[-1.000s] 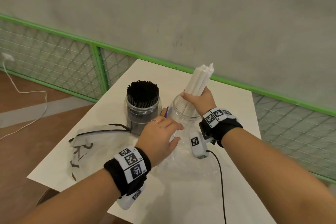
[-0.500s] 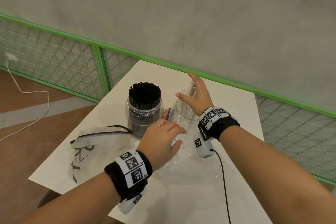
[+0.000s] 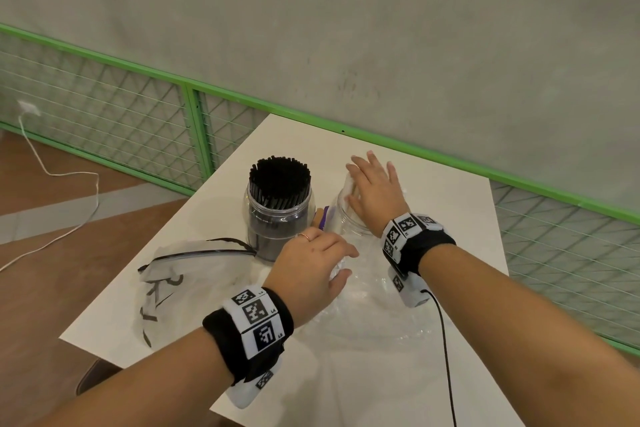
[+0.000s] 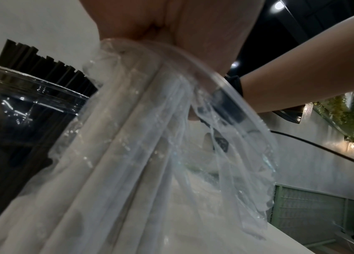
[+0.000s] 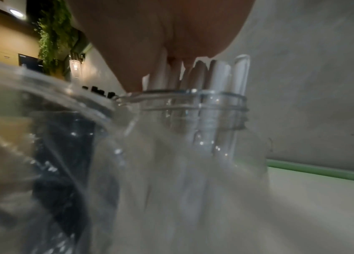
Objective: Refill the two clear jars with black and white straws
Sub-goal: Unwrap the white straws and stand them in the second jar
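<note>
A clear jar (image 3: 277, 218) packed with black straws (image 3: 278, 180) stands on the white table (image 3: 450, 204). Right of it is the second clear jar (image 3: 337, 215), holding white straws (image 5: 219, 77) that stick out above its rim (image 5: 193, 96). My right hand (image 3: 375, 191) lies flat on the tops of those straws, fingers straight. My left hand (image 3: 313, 267) sits just in front of the jars and grips the gathered top of a clear plastic bag (image 3: 367, 308). In the left wrist view the bag (image 4: 149, 137) hangs from that grip, with long white shapes inside it.
A crumpled zip bag with black markings (image 3: 187, 274) lies at the table's left front. A small purple item (image 3: 324, 217) shows between the jars. A black cable (image 3: 445, 357) runs from my right wrist. A green mesh fence (image 3: 194, 128) runs behind the table.
My right hand let go of the raised bundle of white straws; they dropped into the jar. The hand opened and now lies flat on their tops. My left hand barely moved.
</note>
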### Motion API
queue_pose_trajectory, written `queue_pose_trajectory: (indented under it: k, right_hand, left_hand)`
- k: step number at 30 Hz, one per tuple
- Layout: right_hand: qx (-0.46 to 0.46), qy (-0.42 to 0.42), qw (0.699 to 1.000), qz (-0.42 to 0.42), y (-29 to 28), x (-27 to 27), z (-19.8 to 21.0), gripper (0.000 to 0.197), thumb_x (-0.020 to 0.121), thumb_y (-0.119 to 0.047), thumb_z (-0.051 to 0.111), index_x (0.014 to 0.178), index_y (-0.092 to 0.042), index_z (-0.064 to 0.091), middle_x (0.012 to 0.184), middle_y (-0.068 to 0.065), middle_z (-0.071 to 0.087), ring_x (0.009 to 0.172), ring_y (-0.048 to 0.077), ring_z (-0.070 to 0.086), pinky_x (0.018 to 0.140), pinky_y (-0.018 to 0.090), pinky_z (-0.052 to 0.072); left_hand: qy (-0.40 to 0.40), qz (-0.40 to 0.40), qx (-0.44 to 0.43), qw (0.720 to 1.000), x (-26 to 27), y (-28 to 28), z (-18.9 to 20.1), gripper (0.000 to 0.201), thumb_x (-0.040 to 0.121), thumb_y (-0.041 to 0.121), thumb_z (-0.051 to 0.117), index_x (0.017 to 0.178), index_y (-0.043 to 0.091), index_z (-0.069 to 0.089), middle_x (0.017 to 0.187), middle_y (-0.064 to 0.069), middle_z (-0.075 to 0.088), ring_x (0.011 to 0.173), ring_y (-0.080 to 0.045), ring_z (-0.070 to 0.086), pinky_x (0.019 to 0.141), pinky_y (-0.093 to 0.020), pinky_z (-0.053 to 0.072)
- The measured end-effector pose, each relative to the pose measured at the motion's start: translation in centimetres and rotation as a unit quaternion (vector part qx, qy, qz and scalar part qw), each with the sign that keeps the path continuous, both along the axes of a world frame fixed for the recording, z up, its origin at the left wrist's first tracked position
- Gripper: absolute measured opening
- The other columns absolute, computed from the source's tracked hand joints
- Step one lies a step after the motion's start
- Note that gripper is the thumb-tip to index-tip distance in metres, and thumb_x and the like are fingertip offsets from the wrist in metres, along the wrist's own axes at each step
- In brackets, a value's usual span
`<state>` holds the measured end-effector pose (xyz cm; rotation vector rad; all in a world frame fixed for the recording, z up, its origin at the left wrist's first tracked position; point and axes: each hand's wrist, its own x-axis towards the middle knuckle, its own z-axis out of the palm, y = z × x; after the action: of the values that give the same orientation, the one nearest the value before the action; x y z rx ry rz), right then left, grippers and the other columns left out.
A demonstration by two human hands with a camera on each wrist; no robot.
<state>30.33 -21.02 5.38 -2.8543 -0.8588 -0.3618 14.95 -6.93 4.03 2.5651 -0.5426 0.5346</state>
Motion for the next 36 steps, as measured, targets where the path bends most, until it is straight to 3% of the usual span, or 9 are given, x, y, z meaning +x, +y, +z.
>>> queue_pose_trajectory:
  k: [2,4,8,12,15,20,29,32,36]
  right_hand:
    - [-0.051,0.005,0.998,-0.044,-0.5,0.3,0.2,0.062,0.093,-0.051,0.047,0.147,-0.027,0.030,0.159,-0.002,0.019,0.148,0.030,0.000,0.115,0.057,-0.003]
    - [-0.060,0.035,0.995,-0.068,-0.6,0.6,0.3,0.064,0.088,-0.062,0.046,0.144,-0.036,0.031,0.157,-0.005,0.021,0.147,0.034,0.002,0.112,0.062,0.004]
    - [-0.002,0.038,0.996,-0.077,-0.2,1.1,0.3,0.043,0.090,-0.049,0.054,0.127,-0.028,0.052,0.135,-0.002,0.049,0.135,0.029,0.028,0.100,0.050,0.036]
    - [0.088,-0.019,0.995,-0.036,-0.3,1.3,0.0,0.034,0.086,-0.037,0.065,0.114,-0.018,0.063,0.120,0.003,0.058,0.121,0.030,0.041,0.090,0.050,0.042]
    - [0.092,-0.012,0.995,-0.028,-0.5,1.3,-0.1,0.038,0.086,-0.043,0.063,0.119,-0.023,0.062,0.126,-0.002,0.058,0.128,0.029,0.039,0.097,0.050,0.038]
    - [0.012,0.042,0.996,-0.076,-1.0,1.5,0.4,0.060,0.090,-0.059,0.048,0.143,-0.036,0.035,0.153,-0.005,0.032,0.144,0.028,0.017,0.114,0.051,0.019]
    - [0.236,0.057,0.964,-0.105,-2.4,-0.1,4.8,0.063,0.090,-0.057,0.050,0.144,-0.027,0.036,0.141,0.003,0.044,0.131,0.026,0.033,0.106,0.045,0.030]
    - [0.295,0.071,0.950,-0.078,-3.0,-1.6,5.6,0.048,0.091,-0.049,0.054,0.130,-0.021,0.052,0.120,0.002,0.057,0.117,0.023,0.045,0.095,0.032,0.036]
    - [0.323,0.196,0.926,-0.018,-4.4,-5.5,5.9,0.006,0.093,-0.024,0.060,0.090,-0.022,0.065,0.086,-0.003,0.065,0.081,0.016,0.060,0.074,0.023,0.042]
  left_hand:
    - [0.003,0.001,-0.001,1.000,-0.1,0.0,0.0,0.028,0.081,0.040,0.049,0.101,0.029,0.065,0.097,0.015,0.065,0.089,-0.013,0.055,0.081,-0.020,0.037]
    - [0.011,0.003,-0.001,1.000,-0.2,-0.1,0.0,0.028,0.082,0.040,0.048,0.102,0.030,0.065,0.098,0.015,0.064,0.089,-0.013,0.055,0.079,-0.023,0.042]
    - [0.020,0.009,0.007,1.000,-0.3,-0.2,0.1,0.028,0.082,0.041,0.047,0.102,0.032,0.064,0.099,0.017,0.064,0.091,-0.012,0.055,0.080,-0.025,0.045]
    - [0.023,0.011,0.008,1.000,-0.4,-0.1,0.1,0.028,0.082,0.042,0.047,0.102,0.033,0.064,0.099,0.017,0.063,0.091,-0.012,0.055,0.080,-0.024,0.045]
    - [0.023,0.009,0.009,1.000,-0.4,-0.2,0.2,0.028,0.082,0.042,0.046,0.102,0.032,0.064,0.099,0.017,0.064,0.091,-0.012,0.055,0.080,-0.024,0.044]
    - [0.037,0.005,-0.001,0.999,-0.4,0.0,0.3,0.030,0.082,0.042,0.045,0.103,0.031,0.064,0.099,0.016,0.064,0.093,-0.013,0.056,0.080,-0.028,0.048]
    - [0.029,-0.001,-0.023,0.999,-0.8,0.2,0.3,0.031,0.081,0.039,0.049,0.105,0.027,0.063,0.100,0.013,0.064,0.093,-0.016,0.057,0.082,-0.030,0.048]
    - [0.034,-0.001,-0.015,0.999,-1.0,0.3,0.4,0.032,0.081,0.040,0.047,0.106,0.027,0.063,0.101,0.014,0.064,0.094,-0.016,0.057,0.082,-0.029,0.048]
    - [0.045,0.001,-0.015,0.999,-1.0,0.4,0.6,0.035,0.083,0.040,0.048,0.112,0.025,0.061,0.106,0.010,0.063,0.096,-0.017,0.056,0.086,-0.030,0.045]
